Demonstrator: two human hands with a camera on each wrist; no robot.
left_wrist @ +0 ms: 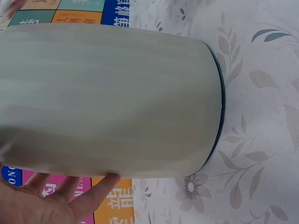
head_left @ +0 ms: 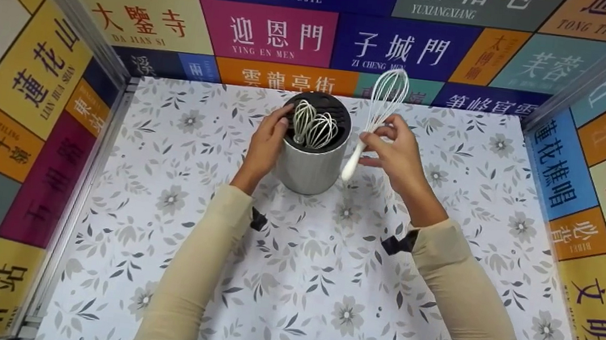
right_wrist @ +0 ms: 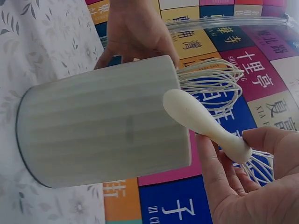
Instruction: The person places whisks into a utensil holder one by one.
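A grey cylindrical utensil holder (head_left: 309, 172) with a black slotted top stands upright. Two wire whisks (head_left: 304, 119) (head_left: 322, 131) stick up from it, their loops above the top. My left hand (head_left: 264, 143) holds the holder's left side near the rim, and in the left wrist view several fingers (left_wrist: 96, 193) touch its wall. To the right of the holder, my right hand (head_left: 396, 152) pinches a third whisk (right_wrist: 201, 114) between thumb and fingers where handle meets wires. Its white handle points down and its wire loops point up, apart from the holder in the head view.
A white tabletop (head_left: 322, 303) with a grey flower and leaf pattern lies under the holder. Panels with coloured blocks of lettering (head_left: 273, 32) rise at the back and both sides, with metal frame posts (head_left: 79, 7) at the corners.
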